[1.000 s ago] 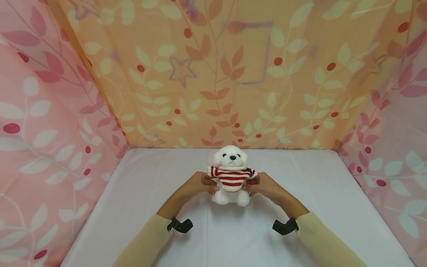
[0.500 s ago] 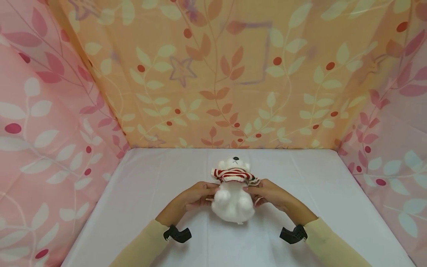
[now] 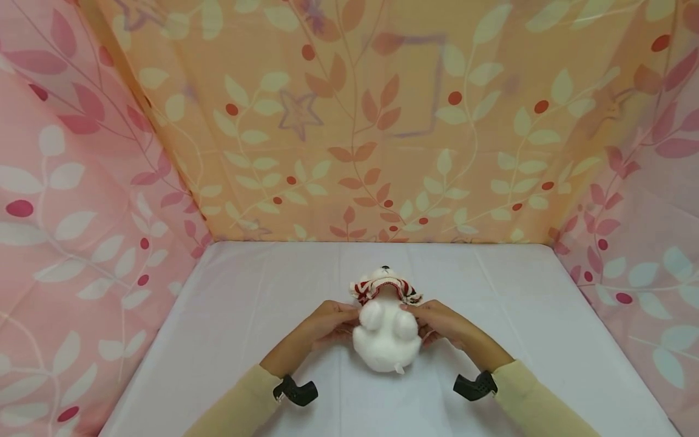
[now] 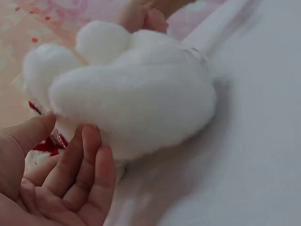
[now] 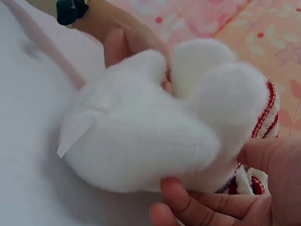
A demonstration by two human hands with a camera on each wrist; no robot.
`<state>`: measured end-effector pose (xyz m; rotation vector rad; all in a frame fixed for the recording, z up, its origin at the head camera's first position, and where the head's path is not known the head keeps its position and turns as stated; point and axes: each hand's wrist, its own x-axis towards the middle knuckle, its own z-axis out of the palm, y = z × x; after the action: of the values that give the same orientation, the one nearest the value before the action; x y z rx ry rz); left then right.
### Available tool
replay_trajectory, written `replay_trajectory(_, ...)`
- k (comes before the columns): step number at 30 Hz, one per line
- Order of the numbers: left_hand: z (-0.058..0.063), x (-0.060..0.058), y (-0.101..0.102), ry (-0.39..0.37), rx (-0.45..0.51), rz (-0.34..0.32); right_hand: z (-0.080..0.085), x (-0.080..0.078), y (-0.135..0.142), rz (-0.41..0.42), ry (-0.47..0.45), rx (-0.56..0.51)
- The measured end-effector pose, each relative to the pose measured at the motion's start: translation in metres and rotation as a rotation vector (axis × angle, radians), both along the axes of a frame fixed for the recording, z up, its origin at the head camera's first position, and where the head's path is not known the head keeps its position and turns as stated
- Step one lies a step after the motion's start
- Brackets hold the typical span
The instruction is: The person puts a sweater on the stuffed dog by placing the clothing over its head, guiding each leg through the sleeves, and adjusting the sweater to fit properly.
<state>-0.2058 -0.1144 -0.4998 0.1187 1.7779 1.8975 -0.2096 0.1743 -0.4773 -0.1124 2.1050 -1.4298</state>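
A white plush toy (image 3: 385, 349) in a red-and-white striped knit sweater (image 3: 401, 286) lies tipped on its back at mid-table, head away and rump towards me. Its dark nose just shows above the sweater. My left hand (image 3: 327, 321) holds its left-hand side in the head view, thumb over the sweater and fingers bent against the fur. On the other side my right hand (image 3: 443, 325) grips it likewise, thumb near the sweater's edge. In the right wrist view a small white fabric tag (image 5: 77, 132) hangs from the rump. The toy's back is hidden.
A white sheet (image 3: 246, 273) covers the table. Behind it hangs an orange leaf-print curtain (image 3: 349, 121), with pink printed curtains on the left (image 3: 82, 200) and right (image 3: 644, 243). Black wrist devices (image 3: 295, 390) sit at both cuffs.
The plush toy has tipped backwards from upright and facing me, so its underside shows now. Both hands have come slightly nearer and stay on its sides.
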Motion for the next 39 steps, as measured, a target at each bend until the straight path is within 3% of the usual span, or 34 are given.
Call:
replay_trajectory(4,0.008,0.001,0.005,0.295,-0.168,0.089,0.002,0.0,0.001,-0.018,0.07,0.063)
replay_trajectory(7,0.013,0.001,0.01,0.552,-0.288,0.164,0.007,0.0,0.0,-0.002,0.17,0.108)
replay_trajectory(10,0.015,-0.001,0.015,0.762,-0.428,0.236,0.013,0.0,-0.003,0.029,0.269,0.138)
replay_trajectory(14,0.016,-0.002,0.019,0.931,-0.615,0.292,0.015,0.0,-0.006,0.045,0.31,0.14)
replay_trajectory(20,0.021,-0.003,0.023,1.143,-0.897,0.309,0.012,0.0,-0.004,0.033,0.323,0.149)
replay_trajectory(24,0.026,-0.005,0.025,1.245,-1.0,0.306,0.013,0.0,-0.001,0.04,0.361,0.166)
replay_trajectory(28,0.029,-0.009,0.028,1.286,-1.046,0.305,0.014,0.001,0.0,0.052,0.395,0.171)
replay_trajectory(35,0.031,-0.013,0.03,1.242,-1.078,0.286,0.017,0.002,-0.005,0.067,0.421,0.156)
replay_trajectory(39,0.029,-0.013,0.025,1.189,-1.004,0.243,0.018,0.003,-0.008,0.054,0.417,0.168)
